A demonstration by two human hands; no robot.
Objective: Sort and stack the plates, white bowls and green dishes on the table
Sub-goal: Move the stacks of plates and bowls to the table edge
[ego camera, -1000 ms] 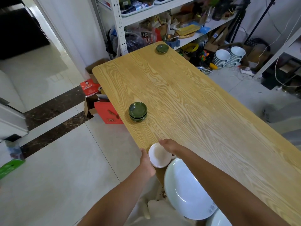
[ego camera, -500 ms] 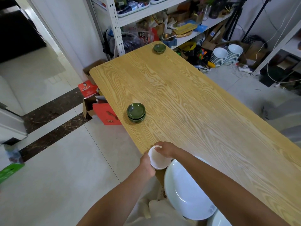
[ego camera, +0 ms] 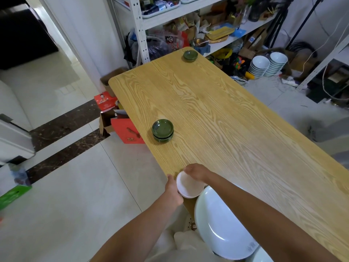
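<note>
Resting at the near end of the table's (ego camera: 236, 129) left edge, a small white bowl (ego camera: 188, 187) is held between both hands. The left hand (ego camera: 172, 190) clasps its left side from beyond the table's edge, thumb up beside the rim and fingers hidden behind the bowl. The right hand (ego camera: 195, 172) curls over the far rim and grasps it. Whether the bowl's base touches the wood cannot be told.

Just beside the bowl, at the near edge, a large white plate (ego camera: 221, 224) lies partly overhanging the table, with the right forearm crossing above it. Farther along the left edge stands a stack of green dishes (ego camera: 162, 130), well apart from the bowl. A second green stack (ego camera: 190, 55) sits at the far right corner.

Beyond the far edge stands cluttered white metal shelving (ego camera: 139, 29). Two stacks of white bowls (ego camera: 258, 66) sit on the floor to the right of it, and red cartons (ego camera: 127, 133) lie on the floor beside the left edge.
</note>
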